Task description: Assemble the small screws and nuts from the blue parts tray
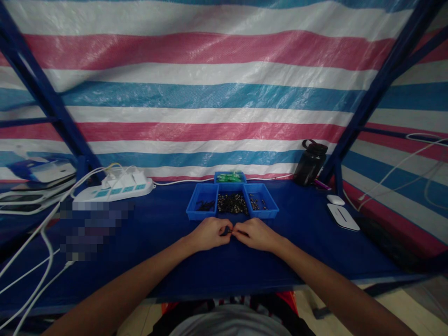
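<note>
My left hand [211, 233] and my right hand [255, 234] meet just in front of the blue bins, both closed in a pinch. Between their fingertips is a small dark piece [228, 230], too small to name. Behind my hands, the left blue bin [191, 205] holds some thin black parts [206, 205]. In the middle bin lies a dense heap of small black and metallic parts [233, 203]. The right blue bin [271, 207] has several small silvery and dark pieces [257, 202]. Green-wrapped items [229, 177] fill the bin at the back.
On the left are a white power strip [115, 190] with plugs and cables, and a stack of devices [31, 196]. A black bottle [310, 163] stands at the back right, near a white flat device [343, 217] and a small white case [335, 199]. Blue frame posts flank the table.
</note>
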Demonstrator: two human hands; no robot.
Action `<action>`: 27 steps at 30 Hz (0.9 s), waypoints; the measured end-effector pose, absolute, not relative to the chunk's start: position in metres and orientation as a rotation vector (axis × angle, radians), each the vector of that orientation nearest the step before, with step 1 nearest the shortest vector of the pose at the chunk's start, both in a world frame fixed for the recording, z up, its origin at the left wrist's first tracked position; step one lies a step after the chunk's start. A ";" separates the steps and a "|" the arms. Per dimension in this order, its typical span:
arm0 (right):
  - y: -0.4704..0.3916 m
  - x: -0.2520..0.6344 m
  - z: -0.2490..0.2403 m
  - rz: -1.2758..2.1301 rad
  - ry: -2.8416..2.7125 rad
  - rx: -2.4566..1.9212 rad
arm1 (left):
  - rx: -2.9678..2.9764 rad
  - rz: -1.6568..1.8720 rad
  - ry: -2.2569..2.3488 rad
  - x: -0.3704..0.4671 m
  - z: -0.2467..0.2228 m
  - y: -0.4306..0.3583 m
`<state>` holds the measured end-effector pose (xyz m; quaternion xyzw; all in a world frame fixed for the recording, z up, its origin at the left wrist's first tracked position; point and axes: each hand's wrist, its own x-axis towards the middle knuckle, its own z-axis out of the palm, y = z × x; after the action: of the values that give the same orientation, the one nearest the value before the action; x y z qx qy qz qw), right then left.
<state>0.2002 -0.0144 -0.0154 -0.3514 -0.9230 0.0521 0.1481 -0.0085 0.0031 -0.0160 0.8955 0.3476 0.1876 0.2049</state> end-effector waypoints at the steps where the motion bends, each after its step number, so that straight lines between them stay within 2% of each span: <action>1: -0.014 0.200 -0.016 0.157 -2.650 -1.012 | 2.497 0.520 0.973 -0.008 -0.016 0.003; 14: -0.015 0.202 -0.013 0.451 -2.552 -0.988 | 2.589 0.480 0.939 -0.008 -0.013 0.003; 21: -0.012 0.203 -0.012 0.367 -2.542 -1.137 | 2.563 0.559 0.844 -0.011 -0.013 0.007; 27: -0.011 0.204 -0.011 0.691 -2.453 -1.022 | 2.373 0.625 0.663 -0.012 -0.013 0.005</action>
<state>0.2042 -0.0110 -0.0114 -0.3650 -0.8759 0.2468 0.1965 -0.0118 0.0052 -0.0132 0.8918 0.2492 0.2350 0.2956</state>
